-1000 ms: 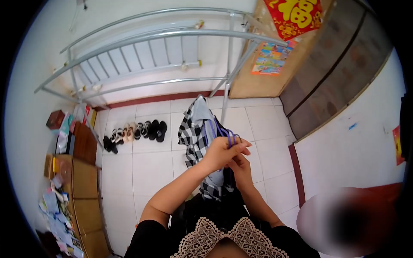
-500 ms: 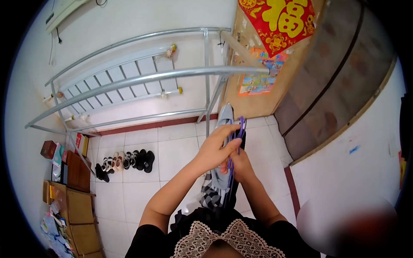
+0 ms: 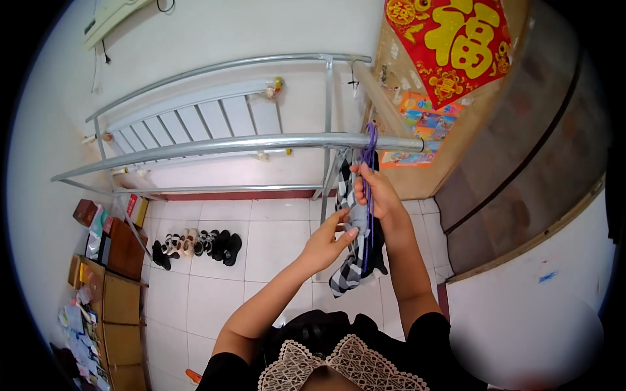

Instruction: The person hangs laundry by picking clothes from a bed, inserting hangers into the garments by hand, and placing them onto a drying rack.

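Several purple clothes hangers [image 3: 370, 146] hang by their hooks at the right end of a silver metal rail [image 3: 261, 141]. Clothes in grey, black and black-and-white check [image 3: 345, 279] drape from them. My right hand [image 3: 378, 193] is closed around the upper part of the hangers, just under the rail. Lower and to the left, my left hand [image 3: 328, 242] has its thumb and fingers on either side of the grey cloth [image 3: 357, 218]. Part of its grip is hidden by the folds.
A row of shoes [image 3: 199, 244] stands on the white tiled floor [image 3: 274, 247]. Wooden drawers [image 3: 122, 319] with boxes and papers line the left wall. Beyond the rail is a door with a red poster [image 3: 456, 52]; a grey curtain [image 3: 515, 150] hangs at right.
The hangers and clothes have moved forward and up from near my body, and the hooks are now over the rail. My right hand has risen to the hangers' top; my left stays lower.
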Action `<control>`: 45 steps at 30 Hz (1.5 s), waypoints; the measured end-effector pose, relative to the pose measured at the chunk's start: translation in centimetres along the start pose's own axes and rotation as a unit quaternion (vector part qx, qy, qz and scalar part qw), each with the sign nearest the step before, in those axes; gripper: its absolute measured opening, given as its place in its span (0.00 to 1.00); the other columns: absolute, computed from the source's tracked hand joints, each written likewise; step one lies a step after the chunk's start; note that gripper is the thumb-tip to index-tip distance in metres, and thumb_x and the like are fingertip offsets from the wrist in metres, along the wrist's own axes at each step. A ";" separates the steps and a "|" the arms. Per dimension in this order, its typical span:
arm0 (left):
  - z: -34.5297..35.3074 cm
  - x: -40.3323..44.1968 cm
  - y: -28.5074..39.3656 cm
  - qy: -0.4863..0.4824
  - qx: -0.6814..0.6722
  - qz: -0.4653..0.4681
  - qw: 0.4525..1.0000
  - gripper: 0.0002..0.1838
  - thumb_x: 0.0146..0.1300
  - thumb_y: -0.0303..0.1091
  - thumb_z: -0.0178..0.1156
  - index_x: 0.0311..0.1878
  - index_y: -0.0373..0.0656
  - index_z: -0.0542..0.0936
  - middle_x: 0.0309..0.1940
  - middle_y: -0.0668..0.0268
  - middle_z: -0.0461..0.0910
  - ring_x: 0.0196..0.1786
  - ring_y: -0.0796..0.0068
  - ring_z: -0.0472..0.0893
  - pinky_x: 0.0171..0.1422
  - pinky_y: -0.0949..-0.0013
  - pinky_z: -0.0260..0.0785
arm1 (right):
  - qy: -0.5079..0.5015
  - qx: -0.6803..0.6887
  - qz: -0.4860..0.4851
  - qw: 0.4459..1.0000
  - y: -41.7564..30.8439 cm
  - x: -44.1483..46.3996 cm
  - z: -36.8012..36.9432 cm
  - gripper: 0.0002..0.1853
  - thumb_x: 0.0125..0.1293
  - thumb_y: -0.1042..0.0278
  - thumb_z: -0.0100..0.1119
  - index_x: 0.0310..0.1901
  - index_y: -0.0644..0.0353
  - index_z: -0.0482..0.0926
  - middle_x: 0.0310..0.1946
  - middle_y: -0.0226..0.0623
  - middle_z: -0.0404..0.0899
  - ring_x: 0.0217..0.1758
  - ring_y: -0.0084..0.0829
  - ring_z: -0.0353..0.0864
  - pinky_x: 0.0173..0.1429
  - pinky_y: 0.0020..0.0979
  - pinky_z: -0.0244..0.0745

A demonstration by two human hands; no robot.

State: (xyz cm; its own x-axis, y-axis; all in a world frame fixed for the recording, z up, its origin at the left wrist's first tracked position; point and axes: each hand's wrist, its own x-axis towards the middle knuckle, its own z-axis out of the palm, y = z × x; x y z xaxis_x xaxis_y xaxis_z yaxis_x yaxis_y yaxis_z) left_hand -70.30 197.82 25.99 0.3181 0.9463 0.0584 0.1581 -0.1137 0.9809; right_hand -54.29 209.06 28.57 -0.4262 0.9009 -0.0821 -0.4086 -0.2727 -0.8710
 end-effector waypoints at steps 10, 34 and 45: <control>1.4 -0.8 -2.4 0.032 0.142 0.047 0.988 0.35 0.58 0.44 0.60 0.65 0.43 0.59 0.56 0.52 0.69 0.51 0.60 0.75 0.53 0.63 0.69 | 0.128 -0.107 -0.104 0.980 2.8 -0.6 -2.2 0.24 0.63 0.62 0.55 0.57 0.65 0.63 0.37 0.43 0.77 0.36 0.29 0.80 0.39 0.27 0.76; 3.5 -52.0 -2.5 0.559 0.127 -0.292 0.765 0.26 0.61 0.42 0.56 0.62 0.47 0.66 0.56 0.57 0.69 0.53 0.64 0.75 0.50 0.64 0.69 | -0.094 -0.272 -0.219 0.932 19.4 -20.8 21.2 0.08 0.66 0.75 0.47 0.42 0.68 0.73 0.35 0.35 0.74 0.40 0.24 0.71 0.49 0.24 0.67; 24.3 -80.3 1.2 0.836 0.113 -0.344 0.413 0.24 0.60 0.36 0.58 0.60 0.45 0.67 0.52 0.58 0.71 0.49 0.64 0.76 0.48 0.65 0.69 | -0.518 -0.197 -0.043 0.831 33.9 -45.4 42.3 0.08 0.64 0.76 0.49 0.42 0.67 0.74 0.31 0.34 0.77 0.36 0.23 0.75 0.47 0.24 0.69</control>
State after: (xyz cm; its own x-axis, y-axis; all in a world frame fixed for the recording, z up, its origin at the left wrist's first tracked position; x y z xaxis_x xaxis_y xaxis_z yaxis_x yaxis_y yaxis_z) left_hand -72.93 114.35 17.93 -0.9347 -0.3551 0.0120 -0.1827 0.5094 0.8409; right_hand -82.88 144.62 23.25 -0.9589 0.0819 0.2715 -0.2639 0.0932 -0.9600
